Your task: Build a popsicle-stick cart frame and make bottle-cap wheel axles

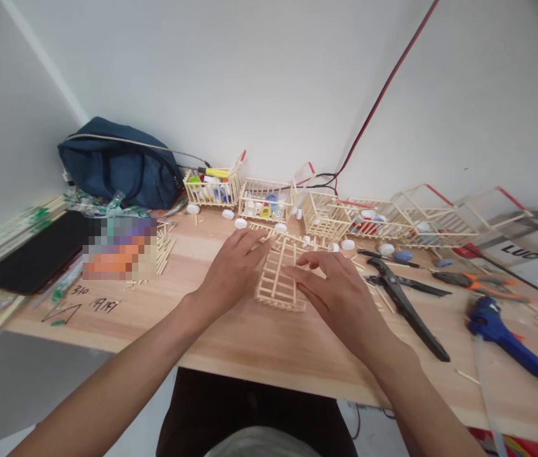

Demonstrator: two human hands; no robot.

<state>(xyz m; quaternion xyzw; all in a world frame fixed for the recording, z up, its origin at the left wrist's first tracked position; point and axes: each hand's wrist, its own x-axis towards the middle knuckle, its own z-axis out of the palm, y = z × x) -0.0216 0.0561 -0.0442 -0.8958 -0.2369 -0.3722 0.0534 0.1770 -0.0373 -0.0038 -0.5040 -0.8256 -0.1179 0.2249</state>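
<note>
A flat lattice of thin wooden sticks (279, 279) lies on the wooden table (259, 343) in front of me. My left hand (231, 271) rests at its left side, fingers stretched out over its upper left corner. My right hand (340, 295) lies flat along its right side, fingers extended and touching the sticks. Neither hand grips anything.
Several stick-built baskets (269, 198) with bottle caps stand along the wall. Black pliers (405, 298), orange-handled cutters (481, 284) and a blue glue gun (511, 339) lie at the right. A dark blue bag (117, 162), a black tablet (35, 254) and chopstick packs sit at the left.
</note>
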